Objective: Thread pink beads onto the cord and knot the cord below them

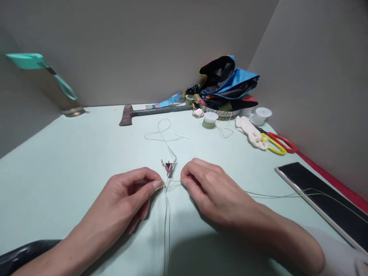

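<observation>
Thin pale green cord (166, 214) runs down the middle of the table, and its strands cross between my hands. My left hand (129, 197) pinches a strand between thumb and forefinger, left of the crossing. On the other side my right hand (211, 188) pinches another strand, its fingertips pressed together. Just beyond the crossing, a small dark red clip (169, 167) with silvery metal arms lies on the table, the cord passing over it. Farther back, a loose loop of cord (161, 132) lies on the surface. Two strands also extend right from behind my right hand.
A hatchet (126, 115) lies at the back. Beside it are a blue and black bag (230, 82), a green thread spool (209, 119), a white spool (261, 115), a crumpled white cloth (250, 132) and red-yellow scissors (276, 143). A phone-like black slab (322, 199) lies at right.
</observation>
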The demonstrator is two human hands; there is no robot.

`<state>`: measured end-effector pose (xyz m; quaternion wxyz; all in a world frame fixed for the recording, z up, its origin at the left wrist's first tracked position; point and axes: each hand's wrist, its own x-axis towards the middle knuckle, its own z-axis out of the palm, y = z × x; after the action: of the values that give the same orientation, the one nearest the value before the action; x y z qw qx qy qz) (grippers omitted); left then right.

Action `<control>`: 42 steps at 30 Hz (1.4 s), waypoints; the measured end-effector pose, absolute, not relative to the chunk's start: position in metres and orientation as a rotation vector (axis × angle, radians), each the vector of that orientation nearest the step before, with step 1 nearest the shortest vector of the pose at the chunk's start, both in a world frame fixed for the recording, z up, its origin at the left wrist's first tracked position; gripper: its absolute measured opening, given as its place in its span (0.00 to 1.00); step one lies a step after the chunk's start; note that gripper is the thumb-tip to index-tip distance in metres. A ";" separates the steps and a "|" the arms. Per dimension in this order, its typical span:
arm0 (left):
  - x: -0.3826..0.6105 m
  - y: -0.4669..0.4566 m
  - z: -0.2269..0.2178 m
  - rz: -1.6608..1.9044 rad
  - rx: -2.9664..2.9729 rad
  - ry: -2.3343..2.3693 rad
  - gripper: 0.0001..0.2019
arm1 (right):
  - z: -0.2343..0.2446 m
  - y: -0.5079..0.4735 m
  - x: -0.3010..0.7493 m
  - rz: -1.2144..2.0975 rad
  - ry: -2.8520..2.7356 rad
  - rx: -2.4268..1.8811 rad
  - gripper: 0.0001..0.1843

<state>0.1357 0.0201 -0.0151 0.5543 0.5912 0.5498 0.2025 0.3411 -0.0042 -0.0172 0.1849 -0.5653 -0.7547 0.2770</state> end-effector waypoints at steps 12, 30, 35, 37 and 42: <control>0.132 0.021 -0.023 0.731 1.308 1.194 0.15 | -0.008 -0.008 0.341 0.814 -2.048 -1.415 0.09; 0.127 0.005 -0.019 1.058 2.330 1.283 0.10 | -0.011 -0.007 0.338 0.949 -1.965 -1.386 0.08; 0.132 0.002 -0.015 0.918 2.547 0.924 0.08 | -0.009 -0.015 0.332 0.925 -1.957 -1.271 0.08; 0.133 0.004 -0.013 0.915 2.556 0.888 0.07 | -0.009 -0.017 0.332 0.920 -1.960 -1.254 0.08; 0.133 0.005 -0.011 0.872 2.582 0.905 0.11 | -0.010 -0.012 0.337 0.918 -1.993 -1.254 0.08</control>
<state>0.1335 0.0054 -0.0113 0.1345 0.8910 0.3123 0.3009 0.3366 -0.0117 -0.0097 0.3025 -0.4729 -0.7516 0.3463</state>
